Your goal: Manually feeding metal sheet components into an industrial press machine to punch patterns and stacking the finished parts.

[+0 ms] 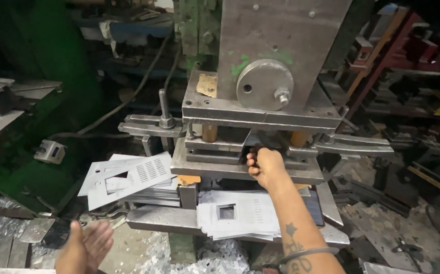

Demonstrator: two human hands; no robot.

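My right hand (265,166) reaches into the gap of a steel press die (240,167), with its fingers curled inside between the upper and lower plates; what they hold is hidden. My left hand (85,247) hovers open at the lower left, palm up, holding nothing. A stack of punched metal sheets (128,178) with slots and a square cut-out lies left of the die. Another stack of similar sheets (237,215) rests on the plate below my right forearm.
The press ram (275,45) with a round disc (264,83) stands above the die. A vertical pin (164,109) rises at its left. A small grey box (50,151) sits at the left. Metal scrap (189,256) covers the floor, and racks of parts (412,61) fill the right.
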